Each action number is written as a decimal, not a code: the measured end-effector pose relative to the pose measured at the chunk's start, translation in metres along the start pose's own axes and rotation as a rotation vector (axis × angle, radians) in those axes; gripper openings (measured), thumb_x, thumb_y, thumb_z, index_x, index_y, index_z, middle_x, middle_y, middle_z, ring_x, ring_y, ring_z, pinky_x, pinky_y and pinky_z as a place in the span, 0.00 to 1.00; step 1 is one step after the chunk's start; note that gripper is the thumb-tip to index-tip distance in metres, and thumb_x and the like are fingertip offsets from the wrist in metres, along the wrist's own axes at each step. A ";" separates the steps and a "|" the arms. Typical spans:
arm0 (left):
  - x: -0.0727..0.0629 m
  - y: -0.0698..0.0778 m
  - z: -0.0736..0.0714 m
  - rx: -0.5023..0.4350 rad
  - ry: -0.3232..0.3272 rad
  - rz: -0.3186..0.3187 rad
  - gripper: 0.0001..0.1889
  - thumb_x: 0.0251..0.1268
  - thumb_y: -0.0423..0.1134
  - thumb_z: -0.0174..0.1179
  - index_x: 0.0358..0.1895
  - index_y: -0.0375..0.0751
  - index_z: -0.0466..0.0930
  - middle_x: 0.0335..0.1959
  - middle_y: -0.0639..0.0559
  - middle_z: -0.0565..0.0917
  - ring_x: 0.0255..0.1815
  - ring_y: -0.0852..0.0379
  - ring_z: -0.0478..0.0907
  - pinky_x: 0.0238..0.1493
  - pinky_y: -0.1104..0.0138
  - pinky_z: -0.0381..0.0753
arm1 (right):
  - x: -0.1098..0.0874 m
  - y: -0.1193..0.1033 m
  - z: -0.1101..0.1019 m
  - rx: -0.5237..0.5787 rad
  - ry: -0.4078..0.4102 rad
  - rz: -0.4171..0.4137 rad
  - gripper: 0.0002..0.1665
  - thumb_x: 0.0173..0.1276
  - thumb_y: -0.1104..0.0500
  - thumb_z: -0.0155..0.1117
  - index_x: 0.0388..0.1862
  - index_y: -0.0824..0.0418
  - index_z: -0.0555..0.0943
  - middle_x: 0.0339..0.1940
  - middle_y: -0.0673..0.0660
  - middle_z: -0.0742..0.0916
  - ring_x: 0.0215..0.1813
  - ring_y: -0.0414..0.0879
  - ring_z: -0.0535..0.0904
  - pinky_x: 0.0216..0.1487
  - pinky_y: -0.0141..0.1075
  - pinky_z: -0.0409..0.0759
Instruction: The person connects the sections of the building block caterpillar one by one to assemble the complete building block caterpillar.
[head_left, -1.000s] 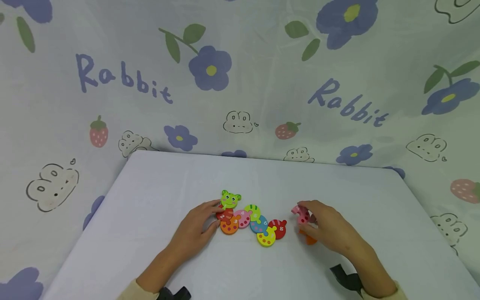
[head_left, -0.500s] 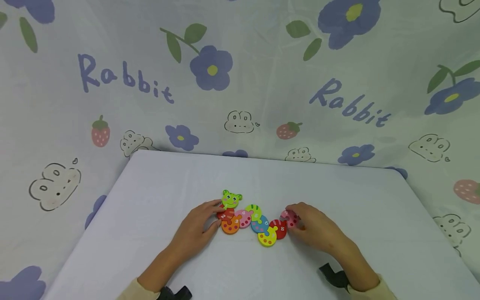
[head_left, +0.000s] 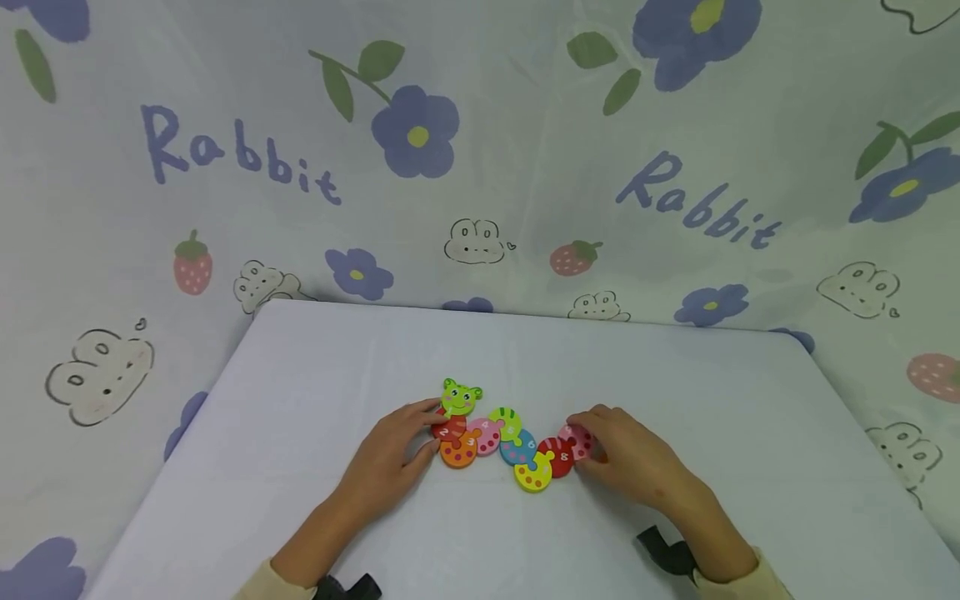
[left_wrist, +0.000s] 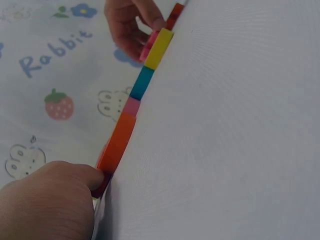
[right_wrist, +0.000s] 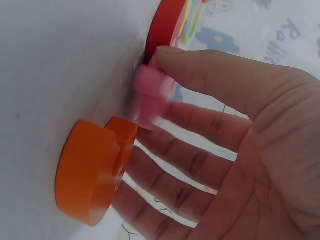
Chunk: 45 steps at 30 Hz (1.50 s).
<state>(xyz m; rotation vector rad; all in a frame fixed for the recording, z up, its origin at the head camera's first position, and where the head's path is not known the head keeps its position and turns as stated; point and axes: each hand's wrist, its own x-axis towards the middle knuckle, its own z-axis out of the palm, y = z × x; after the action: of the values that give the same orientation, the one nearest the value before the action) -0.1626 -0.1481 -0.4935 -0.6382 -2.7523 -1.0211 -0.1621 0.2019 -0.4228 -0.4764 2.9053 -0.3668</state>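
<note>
A caterpillar puzzle of numbered, coloured pieces lies joined in a wavy row, starting with a green smiling head (head_left: 461,400) at left. My left hand (head_left: 386,454) holds the red piece numbered 2 (head_left: 452,428), thumb at its near edge and fingers at its far side. At the other end, my right hand (head_left: 641,458) pinches a pink dotted piece (head_left: 579,442) against the red piece numbered 8 (head_left: 556,457). An orange piece (right_wrist: 85,172) stands beneath the right hand's fingers in the right wrist view; the hand hides it in the head view.
Between the hands, the row includes an orange piece numbered 3 (head_left: 458,452), a blue piece (head_left: 517,450) and a yellow piece (head_left: 533,475). The white table (head_left: 360,350) ends at a rabbit-print cloth (head_left: 525,167) behind. Black straps (head_left: 666,550) sit at both wrists.
My right hand has moved left with the pink piece, bringing it from apart to up against the red piece numbered 8. My left hand has stayed at the red piece numbered 2.
</note>
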 end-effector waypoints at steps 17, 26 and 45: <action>0.000 0.000 -0.001 -0.004 -0.004 -0.002 0.22 0.69 0.39 0.72 0.64 0.49 0.82 0.73 0.56 0.76 0.74 0.52 0.72 0.72 0.49 0.73 | 0.000 0.002 0.002 -0.017 0.009 -0.019 0.28 0.59 0.52 0.83 0.59 0.54 0.86 0.48 0.50 0.84 0.51 0.47 0.79 0.52 0.43 0.87; -0.001 -0.001 -0.001 -0.009 -0.004 -0.003 0.22 0.69 0.40 0.71 0.65 0.50 0.81 0.74 0.56 0.75 0.74 0.52 0.71 0.72 0.49 0.72 | -0.003 0.012 -0.006 0.031 -0.075 0.003 0.33 0.60 0.50 0.82 0.64 0.53 0.84 0.55 0.52 0.83 0.57 0.50 0.78 0.54 0.47 0.87; 0.000 -0.004 0.002 -0.001 -0.003 0.014 0.21 0.70 0.40 0.71 0.64 0.50 0.82 0.73 0.56 0.75 0.75 0.53 0.71 0.73 0.50 0.71 | -0.025 0.038 -0.009 0.024 -0.118 0.049 0.29 0.51 0.52 0.88 0.53 0.47 0.87 0.56 0.50 0.82 0.56 0.50 0.77 0.51 0.46 0.89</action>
<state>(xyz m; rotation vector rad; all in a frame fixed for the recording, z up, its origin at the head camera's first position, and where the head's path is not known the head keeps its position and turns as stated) -0.1642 -0.1500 -0.4973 -0.6583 -2.7463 -1.0196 -0.1515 0.2468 -0.4213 -0.4072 2.7900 -0.3537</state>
